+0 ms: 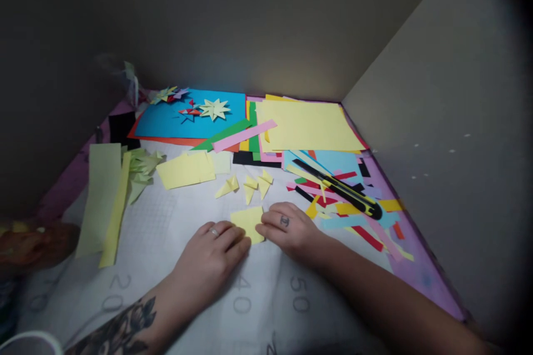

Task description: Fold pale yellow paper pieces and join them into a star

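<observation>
A small pale yellow paper square (249, 222) lies on the white sheet with printed numbers (266, 288), between my two hands. My left hand (219, 247), with a ring on one finger, has its fingers together on the square's left edge. The bent fingers of my right hand (291, 227) press together at the square's right edge. Just beyond, three folded yellow pieces (250, 187) sit in a row. Behind them to the left are flat yellow rectangles (185, 170).
A black and yellow cutter (345, 191) rests on coloured strips at right. Yellow sheets (308, 125) and blue paper (166, 119) bearing a pale paper star (215, 109) lie along the wall. Long pale strips (100, 194) and folded green pieces (141, 169) are at left.
</observation>
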`<action>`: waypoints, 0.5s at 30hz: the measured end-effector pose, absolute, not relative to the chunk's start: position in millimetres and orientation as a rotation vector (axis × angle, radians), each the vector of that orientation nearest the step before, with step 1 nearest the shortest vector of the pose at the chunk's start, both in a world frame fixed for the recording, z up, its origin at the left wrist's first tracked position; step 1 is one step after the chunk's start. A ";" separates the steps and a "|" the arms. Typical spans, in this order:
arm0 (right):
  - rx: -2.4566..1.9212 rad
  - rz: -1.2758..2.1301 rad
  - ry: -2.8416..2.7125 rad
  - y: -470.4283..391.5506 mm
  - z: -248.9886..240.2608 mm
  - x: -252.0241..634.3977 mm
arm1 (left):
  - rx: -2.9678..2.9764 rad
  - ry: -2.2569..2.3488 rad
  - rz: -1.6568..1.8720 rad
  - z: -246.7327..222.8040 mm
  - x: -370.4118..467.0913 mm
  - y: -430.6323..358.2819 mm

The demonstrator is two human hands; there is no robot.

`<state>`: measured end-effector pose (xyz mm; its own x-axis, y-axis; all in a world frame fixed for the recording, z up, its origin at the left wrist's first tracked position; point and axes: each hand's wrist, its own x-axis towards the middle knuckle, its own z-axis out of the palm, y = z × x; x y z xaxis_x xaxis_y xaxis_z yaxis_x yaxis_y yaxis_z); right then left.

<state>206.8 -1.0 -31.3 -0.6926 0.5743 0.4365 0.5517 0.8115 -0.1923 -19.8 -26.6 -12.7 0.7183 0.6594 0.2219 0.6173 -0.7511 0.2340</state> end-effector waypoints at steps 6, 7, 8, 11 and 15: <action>-0.902 0.045 -2.484 0.1 -35.9 203.1 | 2.765 1.054 0.507 -13.8 -16.2 -29.6; -0.898 0.081 -2.489 1.1 -36.9 203.8 | 2.759 1.066 0.506 -14.1 -15.7 -30.1; -0.888 0.129 -2.494 2.3 -37.9 204.7 | 2.758 1.070 0.503 -14.3 -15.4 -30.4; -0.852 0.311 -2.477 6.0 -39.2 207.3 | 2.771 1.071 0.462 -13.9 -15.5 -30.5; -0.921 0.527 -2.438 10.2 -34.4 207.9 | 2.783 1.085 0.322 -11.9 -15.8 -31.2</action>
<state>207.9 10.2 -34.4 -0.6596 0.6910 0.2958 0.5069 0.6995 -0.5037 -15.8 -31.2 -11.9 0.7174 0.6806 0.1485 0.6514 -0.7310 0.2035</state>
